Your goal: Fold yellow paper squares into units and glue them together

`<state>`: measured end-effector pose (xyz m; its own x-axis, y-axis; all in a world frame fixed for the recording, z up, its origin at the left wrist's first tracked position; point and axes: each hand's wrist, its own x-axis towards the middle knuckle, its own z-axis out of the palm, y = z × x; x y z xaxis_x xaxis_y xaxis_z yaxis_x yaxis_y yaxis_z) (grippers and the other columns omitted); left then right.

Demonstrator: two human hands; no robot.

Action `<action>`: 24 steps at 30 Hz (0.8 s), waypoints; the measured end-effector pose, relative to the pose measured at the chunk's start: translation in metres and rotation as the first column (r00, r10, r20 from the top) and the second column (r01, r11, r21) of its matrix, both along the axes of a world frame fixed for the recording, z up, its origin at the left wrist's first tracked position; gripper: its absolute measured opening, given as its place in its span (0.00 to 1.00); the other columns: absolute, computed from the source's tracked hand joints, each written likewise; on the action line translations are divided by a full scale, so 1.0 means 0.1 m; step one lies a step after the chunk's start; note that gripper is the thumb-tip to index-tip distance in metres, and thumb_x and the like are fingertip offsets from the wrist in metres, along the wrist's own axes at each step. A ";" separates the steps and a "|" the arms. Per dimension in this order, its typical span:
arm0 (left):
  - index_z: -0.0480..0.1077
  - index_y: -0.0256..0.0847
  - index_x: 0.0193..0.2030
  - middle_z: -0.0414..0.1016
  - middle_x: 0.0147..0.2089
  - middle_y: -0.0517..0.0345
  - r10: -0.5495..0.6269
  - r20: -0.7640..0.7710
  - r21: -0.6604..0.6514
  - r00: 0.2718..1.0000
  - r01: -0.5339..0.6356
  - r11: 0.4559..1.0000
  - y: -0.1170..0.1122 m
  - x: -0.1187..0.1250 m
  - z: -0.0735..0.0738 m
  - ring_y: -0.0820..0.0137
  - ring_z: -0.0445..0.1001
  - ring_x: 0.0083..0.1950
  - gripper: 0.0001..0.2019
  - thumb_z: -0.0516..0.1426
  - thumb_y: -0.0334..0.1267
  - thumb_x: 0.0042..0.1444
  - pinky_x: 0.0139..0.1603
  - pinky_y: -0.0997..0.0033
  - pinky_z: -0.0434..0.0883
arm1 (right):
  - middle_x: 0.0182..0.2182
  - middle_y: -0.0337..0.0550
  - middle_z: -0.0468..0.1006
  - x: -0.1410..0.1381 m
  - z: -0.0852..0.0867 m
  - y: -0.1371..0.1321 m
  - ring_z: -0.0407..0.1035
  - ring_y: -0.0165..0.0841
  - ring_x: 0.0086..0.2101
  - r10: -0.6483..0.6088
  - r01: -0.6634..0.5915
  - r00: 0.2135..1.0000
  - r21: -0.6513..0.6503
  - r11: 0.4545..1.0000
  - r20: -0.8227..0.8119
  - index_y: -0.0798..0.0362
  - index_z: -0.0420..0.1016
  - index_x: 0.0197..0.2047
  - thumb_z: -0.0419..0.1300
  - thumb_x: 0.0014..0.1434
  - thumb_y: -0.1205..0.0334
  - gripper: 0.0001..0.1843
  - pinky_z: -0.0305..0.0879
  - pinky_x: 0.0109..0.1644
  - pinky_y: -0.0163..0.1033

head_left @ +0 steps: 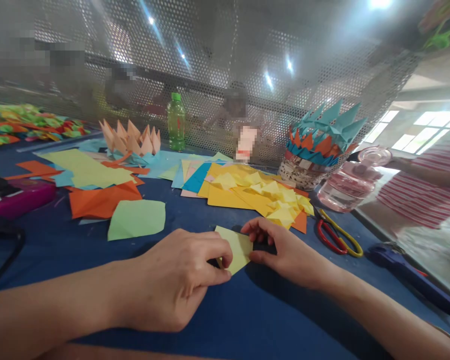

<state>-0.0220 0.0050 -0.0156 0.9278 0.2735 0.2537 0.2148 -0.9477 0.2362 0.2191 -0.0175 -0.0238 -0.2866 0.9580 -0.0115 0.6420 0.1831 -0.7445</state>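
Note:
A small pale-yellow sheet of paper point(238, 247) lies between my two hands, over the blue tabletop. My left hand point(183, 277) pinches its left side between thumb and curled fingers, and that edge is hidden under them. At the right edge, my right hand point(279, 245) holds the sheet with bent fingers above and the thumb below. Just beyond lie folded yellow paper pieces point(272, 190) on flat orange-yellow sheets point(225, 197). A light-green sheet point(137, 219) rests near my left hand, against crumpled orange paper point(103, 200).
Red-and-yellow scissors point(337, 235) and a blue glue gun point(408, 275) lie at right. Behind them stand a pink bottle point(347, 185) and a basket of paper crowns point(303, 167). A peach paper crown point(131, 142), green bottle point(176, 122) and magenta tool point(22, 197) are leftward. A person in stripes point(423, 190) is at right.

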 end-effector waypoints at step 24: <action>0.75 0.45 0.49 0.77 0.49 0.61 0.060 0.093 0.038 0.994 -0.063 0.997 -0.02 0.00 -0.04 0.67 0.79 0.41 0.21 0.49 0.24 0.55 0.36 0.70 0.72 | 0.43 0.47 0.75 0.14 -0.07 0.00 0.67 0.38 0.43 0.048 -0.355 0.909 0.709 0.609 0.413 0.55 0.75 0.35 0.56 0.59 0.77 0.10 0.64 0.47 0.45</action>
<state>-0.0223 0.0033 -0.0201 0.8819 0.3170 0.3490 0.2522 -0.9426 0.2188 0.2328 -0.0179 -0.0304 -0.5980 0.5786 0.5546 0.6807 0.7319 -0.0296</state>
